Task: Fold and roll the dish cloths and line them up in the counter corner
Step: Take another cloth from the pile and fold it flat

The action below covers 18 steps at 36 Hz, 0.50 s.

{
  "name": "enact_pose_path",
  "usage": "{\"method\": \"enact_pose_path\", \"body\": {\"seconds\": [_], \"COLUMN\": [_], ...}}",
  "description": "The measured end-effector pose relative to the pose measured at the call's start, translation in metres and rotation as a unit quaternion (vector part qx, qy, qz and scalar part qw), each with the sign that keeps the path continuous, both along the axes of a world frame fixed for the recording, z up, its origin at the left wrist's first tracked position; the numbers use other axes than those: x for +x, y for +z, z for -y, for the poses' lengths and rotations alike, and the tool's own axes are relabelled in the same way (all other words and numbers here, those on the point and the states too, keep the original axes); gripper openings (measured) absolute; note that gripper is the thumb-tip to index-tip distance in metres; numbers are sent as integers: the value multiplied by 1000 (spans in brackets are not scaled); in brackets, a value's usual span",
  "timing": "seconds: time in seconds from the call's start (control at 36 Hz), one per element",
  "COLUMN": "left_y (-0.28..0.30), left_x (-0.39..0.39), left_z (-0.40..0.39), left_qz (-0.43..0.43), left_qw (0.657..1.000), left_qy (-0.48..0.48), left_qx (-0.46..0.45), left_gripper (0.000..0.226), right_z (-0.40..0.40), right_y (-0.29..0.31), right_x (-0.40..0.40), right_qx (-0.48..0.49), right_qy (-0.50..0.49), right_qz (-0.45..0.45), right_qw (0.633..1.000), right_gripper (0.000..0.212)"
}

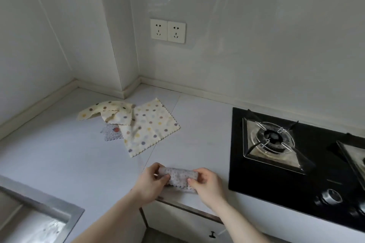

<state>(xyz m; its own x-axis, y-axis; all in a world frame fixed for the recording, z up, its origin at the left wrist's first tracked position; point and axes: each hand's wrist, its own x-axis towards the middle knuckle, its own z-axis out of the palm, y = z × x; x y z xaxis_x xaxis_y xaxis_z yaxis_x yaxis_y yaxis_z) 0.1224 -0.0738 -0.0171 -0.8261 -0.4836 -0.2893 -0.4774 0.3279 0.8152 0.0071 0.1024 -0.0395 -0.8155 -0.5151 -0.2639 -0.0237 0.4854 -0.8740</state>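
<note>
While pinched at both ends near bottom centre of frame, small grey dotted dish cloth [180, 178] sits half-rolled at counter's front edge. Left hand [152, 181] & right hand [205, 183] curled tight on it, prob. to keep roll even. Cream spotted cloths [146, 126] heaped mid-frame, unfolded, hiding most of another grey cloth [111, 133]. Roll's tightness hard to judge under fingers; steel sink [39, 215] cut off lower left.

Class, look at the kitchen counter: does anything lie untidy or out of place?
Yes. Two cream dotted cloths lie crumpled and overlapping near the corner, half covering a grey cloth. None is rolled yet.
</note>
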Motion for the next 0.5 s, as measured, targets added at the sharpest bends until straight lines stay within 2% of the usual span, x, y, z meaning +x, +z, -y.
{"method": "enact_pose_path", "body": {"seconds": [0.06,0.19,0.28,0.5], "left_y": [33,99,132,197], "left_x": [9,34,38,-9], "left_z": [-18,-45,-57,-107], "left_qz": [26,-31,-40,-47], "left_qw": [999,998,996,984], "left_qy": [-37,-45,-74,-149], "left_qx": [-23,-14,22,80], "left_gripper": [10,20,13,25], "right_z": [-14,-59,-84,-153], "right_y": [30,113,150,218], "right_x": [9,37,53,50], "right_qx": [25,21,-2,-28], "right_qy": [2,-24,-43,-114], "right_qz": [17,40,43,9], "right_qw": [1000,999,998,993], "right_gripper": [19,11,13,12]}}
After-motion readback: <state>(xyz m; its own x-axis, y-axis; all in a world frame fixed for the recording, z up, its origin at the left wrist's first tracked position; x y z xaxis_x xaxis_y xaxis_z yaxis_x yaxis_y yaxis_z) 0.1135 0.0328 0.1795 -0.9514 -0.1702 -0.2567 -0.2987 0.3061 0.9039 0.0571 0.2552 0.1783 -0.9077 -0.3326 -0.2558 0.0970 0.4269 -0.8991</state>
